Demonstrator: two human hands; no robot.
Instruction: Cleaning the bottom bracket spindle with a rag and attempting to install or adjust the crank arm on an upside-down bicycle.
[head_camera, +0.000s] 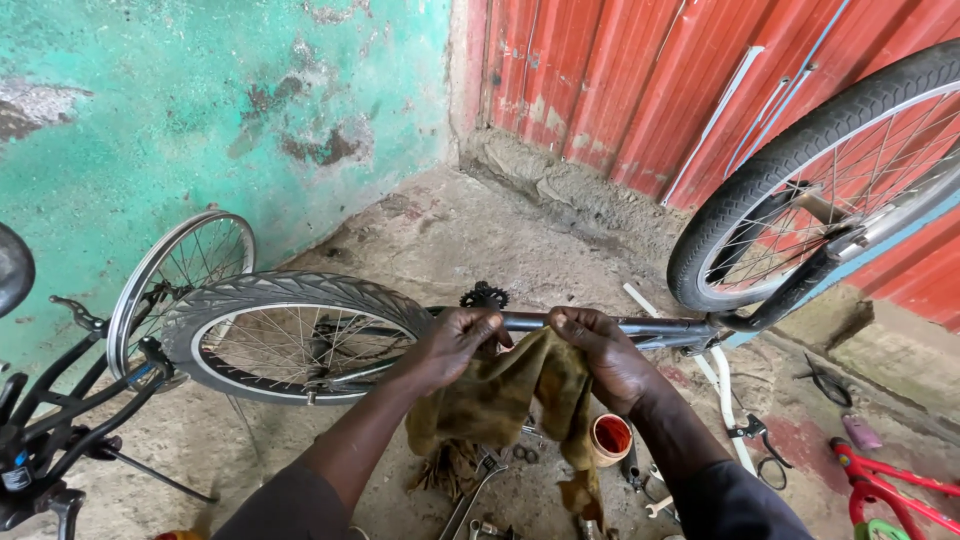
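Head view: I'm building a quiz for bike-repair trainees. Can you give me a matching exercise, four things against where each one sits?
Things:
1. olive rag
2. bare spoked rim
3. orange-lined cup
4. red child's bike frame

Places:
A. leaning on the turquoise wall
B. bottom right corner
C. draped over the frame tube, held by both hands
D. on the ground below the right hand

Pairs: 1-C, 2-A, 3-D, 4-B

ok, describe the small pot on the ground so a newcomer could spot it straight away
Start at the bicycle frame tube that both hands grip with an olive rag. Drop straight down below the right hand to the concrete floor. The pot sits there: a small round tub, orange-red inside with a pale rim, unlike the grey metal wrenches beside it.
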